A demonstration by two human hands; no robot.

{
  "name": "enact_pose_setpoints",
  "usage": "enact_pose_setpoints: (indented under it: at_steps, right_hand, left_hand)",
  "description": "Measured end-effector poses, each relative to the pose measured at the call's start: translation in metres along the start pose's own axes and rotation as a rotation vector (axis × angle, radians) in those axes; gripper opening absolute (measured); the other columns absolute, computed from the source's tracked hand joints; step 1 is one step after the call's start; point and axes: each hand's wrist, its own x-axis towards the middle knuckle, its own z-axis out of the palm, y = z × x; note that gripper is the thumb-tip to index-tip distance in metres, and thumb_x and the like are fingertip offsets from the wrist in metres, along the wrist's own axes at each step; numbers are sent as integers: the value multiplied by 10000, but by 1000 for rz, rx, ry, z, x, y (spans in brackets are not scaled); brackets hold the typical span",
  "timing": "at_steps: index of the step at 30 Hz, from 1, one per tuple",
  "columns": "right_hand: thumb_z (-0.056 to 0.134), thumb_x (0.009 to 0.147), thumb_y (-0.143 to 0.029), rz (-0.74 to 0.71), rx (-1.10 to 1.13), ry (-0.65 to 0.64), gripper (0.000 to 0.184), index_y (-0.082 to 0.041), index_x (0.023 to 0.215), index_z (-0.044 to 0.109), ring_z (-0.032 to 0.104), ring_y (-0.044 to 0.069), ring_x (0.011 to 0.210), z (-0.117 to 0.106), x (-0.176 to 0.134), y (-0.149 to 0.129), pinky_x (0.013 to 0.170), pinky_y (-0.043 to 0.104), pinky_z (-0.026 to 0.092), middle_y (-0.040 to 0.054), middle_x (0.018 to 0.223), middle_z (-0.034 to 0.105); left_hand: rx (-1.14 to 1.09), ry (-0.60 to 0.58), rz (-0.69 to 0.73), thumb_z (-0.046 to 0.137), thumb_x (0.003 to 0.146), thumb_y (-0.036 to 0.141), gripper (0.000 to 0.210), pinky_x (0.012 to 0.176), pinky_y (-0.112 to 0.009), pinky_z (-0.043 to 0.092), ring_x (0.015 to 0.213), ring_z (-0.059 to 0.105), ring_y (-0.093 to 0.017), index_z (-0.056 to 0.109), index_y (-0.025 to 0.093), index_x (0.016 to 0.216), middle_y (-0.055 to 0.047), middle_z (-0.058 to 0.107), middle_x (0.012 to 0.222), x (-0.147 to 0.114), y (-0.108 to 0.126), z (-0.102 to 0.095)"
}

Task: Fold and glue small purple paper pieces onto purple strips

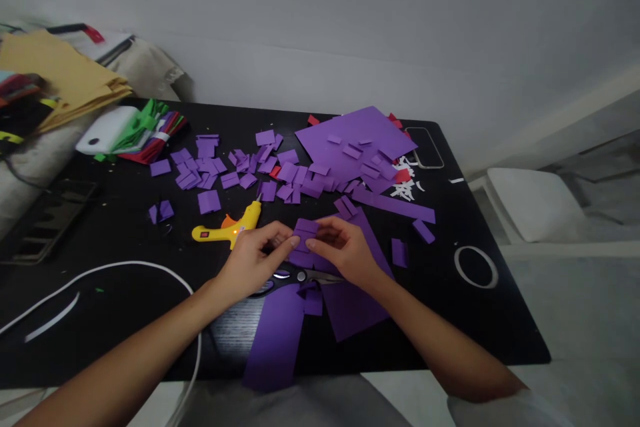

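Note:
Both hands hold one small folded purple paper piece above the table's near middle. My left hand pinches its left edge between thumb and fingers. On the opposite edge, my right hand has its thumb on the front and fingers behind. Just below lie scissors with black handles, blades apart, across purple paper sheets. A yellow glue gun with a lit orange light rests left of my left hand. Under my right forearm spreads a larger purple sheet, and a purple strip reaches the near table edge.
Many folded purple pieces lie scattered across the black table. A large purple sheet and white paper scraps are at the back right. A white cable curves at left. A tape ring lies right.

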Motion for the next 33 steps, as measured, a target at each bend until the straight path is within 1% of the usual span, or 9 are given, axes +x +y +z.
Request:
enact_pose_setpoints:
  at_steps: [2, 5, 12, 18, 21, 23, 26, 30, 33]
  right_hand:
    - [904, 728, -375, -7, 19, -5, 318, -227, 951, 732, 762, 200, 858, 0, 0, 0, 856, 362, 638, 24, 907, 791]
    - [914, 719, -366, -14, 18, -11, 352, -226, 982, 726, 761, 199, 873, 0, 0, 1, 873, 361, 634, 22, 918, 791]
    - [914, 711, -330, -16, -8, 4, 384, -223, 1020, 712, 750, 185, 812, 2, -1, 2, 808, 347, 628, 7, 866, 782]
    - [910, 701, -303, -16, -16, 8, 381, -223, 1010, 703, 741, 182, 770, 2, -1, -2, 775, 342, 626, -14, 793, 752]
    - [917, 687, -296, -3, -17, 22, 396, -222, 1013, 705, 732, 175, 756, 3, -1, -2, 754, 325, 614, -15, 789, 751]
    - [922, 684, -313, 13, 9, 18, 407, -222, 1020, 712, 739, 176, 782, 3, 0, -1, 781, 328, 613, -5, 827, 769]
    - [939, 673, -364, 48, 63, -22, 401, -219, 974, 717, 754, 184, 816, 4, 0, 0, 833, 346, 620, 7, 878, 784]
    - [944, 675, -430, 103, 60, -81, 366, -216, 832, 692, 735, 178, 704, 4, -1, 1, 744, 333, 621, -25, 755, 733]
    - [930, 697, -423, 80, 31, -81, 322, -215, 814, 714, 731, 177, 714, 4, -1, 0, 744, 333, 626, -18, 766, 740]
  left_hand:
    - [-17, 10, -22, 659, 960, 456, 305, 526, -207, 445, 572, 605, -124, 696, 171, 857, 13, 660, 634, 0, 0, 0]
    - [-28, -1, -44, 662, 958, 466, 311, 519, -209, 454, 566, 619, -128, 700, 171, 866, 9, 675, 636, 0, 0, 1]
    - [19, -29, 17, 648, 982, 433, 290, 551, -205, 475, 595, 637, -124, 707, 173, 868, 10, 687, 658, -2, -1, 3]
    - [54, -27, 42, 642, 995, 437, 302, 523, -196, 441, 580, 604, -115, 703, 173, 861, 21, 653, 634, -3, 0, 1]
    - [55, -30, 39, 637, 1001, 450, 312, 539, -200, 456, 599, 623, -119, 710, 171, 880, 16, 662, 653, -4, -2, 0]
    - [45, -14, 34, 642, 997, 456, 315, 543, -201, 458, 599, 624, -119, 713, 172, 882, 15, 666, 657, -4, -3, 0]
    - [8, 37, 16, 656, 985, 455, 308, 538, -202, 452, 582, 606, -114, 705, 173, 869, 18, 664, 651, -3, -3, 1]
    - [-30, 76, 22, 678, 967, 423, 270, 540, -202, 441, 564, 576, -103, 686, 177, 855, 33, 635, 635, -2, 0, 3]
    - [-23, 77, 43, 674, 961, 385, 234, 556, -202, 441, 577, 565, -99, 661, 180, 847, 41, 612, 638, -1, 1, 3]
